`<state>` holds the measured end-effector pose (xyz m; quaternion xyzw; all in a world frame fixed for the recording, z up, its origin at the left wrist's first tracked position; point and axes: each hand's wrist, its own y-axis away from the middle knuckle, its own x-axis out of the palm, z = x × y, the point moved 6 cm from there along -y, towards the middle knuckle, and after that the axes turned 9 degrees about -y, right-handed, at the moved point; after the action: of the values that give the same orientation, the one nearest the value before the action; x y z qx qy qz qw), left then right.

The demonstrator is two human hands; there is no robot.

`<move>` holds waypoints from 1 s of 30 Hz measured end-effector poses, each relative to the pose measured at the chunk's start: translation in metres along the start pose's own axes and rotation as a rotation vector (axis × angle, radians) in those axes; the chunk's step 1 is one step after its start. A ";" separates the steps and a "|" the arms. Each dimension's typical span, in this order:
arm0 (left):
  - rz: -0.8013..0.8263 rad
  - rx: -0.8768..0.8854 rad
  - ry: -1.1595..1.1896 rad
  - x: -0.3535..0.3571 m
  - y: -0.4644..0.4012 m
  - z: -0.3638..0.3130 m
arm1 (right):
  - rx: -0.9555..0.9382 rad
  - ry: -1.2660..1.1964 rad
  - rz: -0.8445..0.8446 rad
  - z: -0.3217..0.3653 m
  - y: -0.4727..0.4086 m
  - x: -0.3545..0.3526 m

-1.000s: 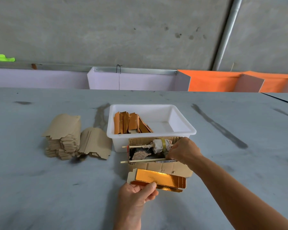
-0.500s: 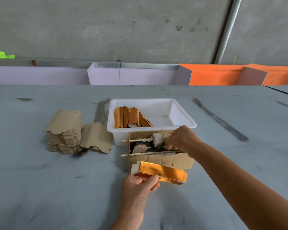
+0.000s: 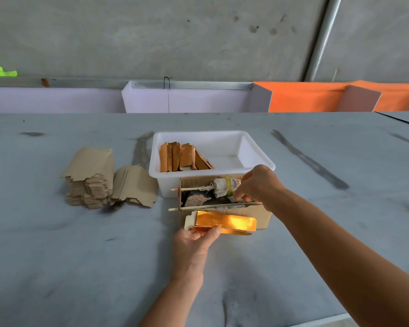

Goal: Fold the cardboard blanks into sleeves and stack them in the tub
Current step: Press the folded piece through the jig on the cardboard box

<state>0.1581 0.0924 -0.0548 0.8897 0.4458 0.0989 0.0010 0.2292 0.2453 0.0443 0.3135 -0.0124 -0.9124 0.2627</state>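
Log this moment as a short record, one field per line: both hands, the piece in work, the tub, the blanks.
left hand: pinches the gold sleeve by its left end
right hand: reaches into the cardboard box at a cloth-wrapped stick; grip hidden
tub: white, finished sleeves standing at its left side
flat blanks: two piles left of the tub
table: grey, stained

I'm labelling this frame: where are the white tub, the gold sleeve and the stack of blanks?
white tub [image 3: 257, 149]: head view, inner right wall.
gold sleeve [image 3: 224, 219]: head view, shiny top face.
stack of blanks [image 3: 90, 164]: head view, top sheet.
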 end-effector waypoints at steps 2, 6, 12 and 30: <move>-0.005 0.012 0.003 0.000 0.000 0.000 | -0.013 -0.021 0.002 0.000 0.003 -0.001; -0.016 0.020 0.005 0.000 0.000 0.002 | -0.052 -0.067 0.003 0.000 0.011 -0.002; -0.016 0.033 0.003 0.000 -0.001 0.002 | -0.057 -0.164 0.008 -0.013 0.028 -0.009; -0.054 -0.023 -0.068 -0.004 -0.004 0.008 | -0.001 -0.409 -0.034 -0.047 0.059 -0.003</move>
<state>0.1541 0.0925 -0.0640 0.8800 0.4684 0.0737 0.0292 0.2864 0.2021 0.0192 0.1219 -0.0598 -0.9613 0.2396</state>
